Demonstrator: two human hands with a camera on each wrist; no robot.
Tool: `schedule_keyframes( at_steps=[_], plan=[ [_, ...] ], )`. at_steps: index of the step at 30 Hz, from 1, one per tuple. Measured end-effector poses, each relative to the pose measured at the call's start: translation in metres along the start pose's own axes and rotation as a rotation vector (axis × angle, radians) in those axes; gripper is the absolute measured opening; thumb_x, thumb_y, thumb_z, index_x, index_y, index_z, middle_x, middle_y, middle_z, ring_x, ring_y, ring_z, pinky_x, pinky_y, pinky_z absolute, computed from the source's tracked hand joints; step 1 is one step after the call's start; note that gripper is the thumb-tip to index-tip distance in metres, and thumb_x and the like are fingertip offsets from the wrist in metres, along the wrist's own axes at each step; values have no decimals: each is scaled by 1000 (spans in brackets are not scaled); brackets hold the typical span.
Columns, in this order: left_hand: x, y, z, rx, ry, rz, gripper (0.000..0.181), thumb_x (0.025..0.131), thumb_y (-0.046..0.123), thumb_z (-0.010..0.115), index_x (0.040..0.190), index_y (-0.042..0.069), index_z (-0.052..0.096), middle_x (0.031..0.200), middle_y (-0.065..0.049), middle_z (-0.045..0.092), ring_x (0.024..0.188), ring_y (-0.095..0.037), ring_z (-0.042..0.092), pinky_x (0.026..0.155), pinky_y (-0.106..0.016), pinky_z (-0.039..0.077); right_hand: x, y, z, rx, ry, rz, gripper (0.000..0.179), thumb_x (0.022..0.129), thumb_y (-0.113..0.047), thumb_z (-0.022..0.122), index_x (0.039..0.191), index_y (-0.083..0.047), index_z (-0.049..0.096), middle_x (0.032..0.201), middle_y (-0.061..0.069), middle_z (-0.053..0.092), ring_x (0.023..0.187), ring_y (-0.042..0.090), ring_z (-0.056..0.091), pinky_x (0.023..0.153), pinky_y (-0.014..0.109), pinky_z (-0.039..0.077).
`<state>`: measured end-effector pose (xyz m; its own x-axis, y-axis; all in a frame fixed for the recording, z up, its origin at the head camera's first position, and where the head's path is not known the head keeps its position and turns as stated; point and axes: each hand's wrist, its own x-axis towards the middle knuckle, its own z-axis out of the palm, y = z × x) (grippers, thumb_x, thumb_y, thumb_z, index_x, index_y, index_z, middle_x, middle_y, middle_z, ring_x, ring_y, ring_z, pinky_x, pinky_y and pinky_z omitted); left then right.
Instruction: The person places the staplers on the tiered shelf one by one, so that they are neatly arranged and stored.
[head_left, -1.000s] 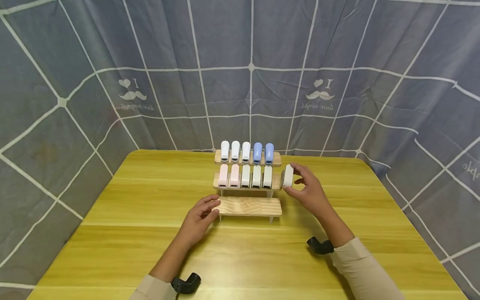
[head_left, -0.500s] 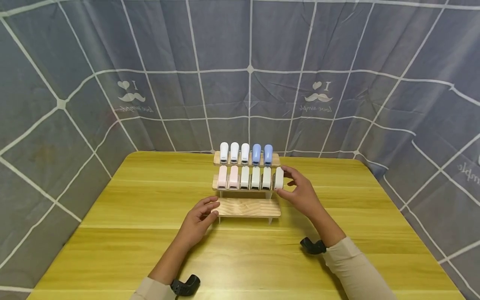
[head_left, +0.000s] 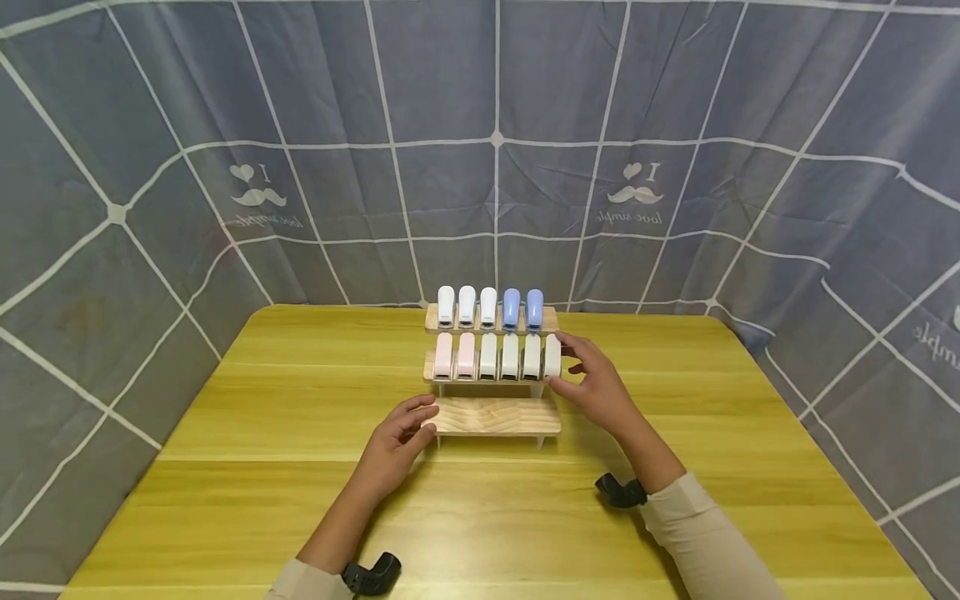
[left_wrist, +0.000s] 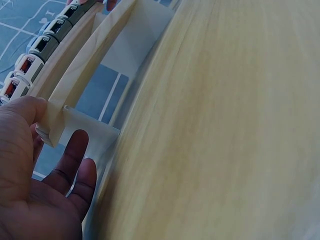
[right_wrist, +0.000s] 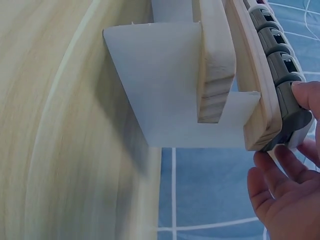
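My right hand (head_left: pixel 595 390) is at the right end of the middle shelf (head_left: pixel 431 367), pinching a small white stapler-like device (head_left: pixel 552 357) between thumb and fingers. In the right wrist view its dark grey rounded base (right_wrist: pixel 294 107) sits against the shelf's end; its exact kind is unclear. The device stands beside a row of pale green-white devices (head_left: pixel 510 357) and two pink ones (head_left: pixel 443 357). My left hand (head_left: pixel 392 450) holds the left end of the lowest wooden shelf (head_left: pixel 495 415) of the rack, thumb in front, index finger behind, the other fingers loose (left_wrist: pixel 82 175).
The top shelf (head_left: pixel 551 320) carries three white devices (head_left: pixel 467 307) and two blue ones (head_left: pixel 534 308). White side panels (right_wrist: pixel 155 75) support the rack. It stands on a yellow wood-grain table (head_left: pixel 300 400) before a grey gridded curtain (head_left: pixel 442 192).
My right hand has moved left, bringing the white device from beside the rack onto the right end of the middle row. My left hand has stayed on the lowest shelf.
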<state>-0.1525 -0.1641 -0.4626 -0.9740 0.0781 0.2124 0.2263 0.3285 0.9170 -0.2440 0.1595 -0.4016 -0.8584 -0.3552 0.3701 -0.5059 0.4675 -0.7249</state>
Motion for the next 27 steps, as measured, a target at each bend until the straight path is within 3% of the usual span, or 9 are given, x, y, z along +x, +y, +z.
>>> schedule_keyframes(
  at_steps=[9, 15, 21, 27],
  plan=[
    [4, 1, -1, -8, -2, 42, 32, 98, 14, 66, 127, 2, 67, 141, -4, 55, 117, -26, 58, 91, -31, 50, 1, -2, -2, 4, -2, 10, 71, 89, -11, 76, 151, -6, 41, 139, 15, 51, 122, 32, 52, 90, 50, 49],
    [2, 0, -2, 4, 4, 24, 31, 98, 13, 65, 127, 3, 67, 141, -2, 55, 118, -24, 58, 91, -30, 50, 0, -1, 2, 24, -17, 22, 71, 90, -14, 76, 151, -5, 40, 143, 15, 49, 124, 32, 51, 91, 51, 49],
    [6, 1, -4, 4, 0, 45, 31, 98, 14, 65, 127, 2, 67, 141, -4, 54, 117, -25, 58, 90, -31, 50, 4, 0, 2, 29, -7, 32, 71, 91, -15, 75, 152, -9, 40, 144, 13, 50, 125, 31, 51, 91, 52, 48],
    [12, 2, -1, 13, 3, 8, 31, 98, 9, 64, 128, -1, 65, 142, -6, 53, 118, -27, 57, 91, -32, 49, 6, 3, 1, 18, -7, 37, 70, 93, -18, 73, 153, -10, 38, 146, 12, 49, 127, 30, 51, 92, 51, 47]
  ],
)
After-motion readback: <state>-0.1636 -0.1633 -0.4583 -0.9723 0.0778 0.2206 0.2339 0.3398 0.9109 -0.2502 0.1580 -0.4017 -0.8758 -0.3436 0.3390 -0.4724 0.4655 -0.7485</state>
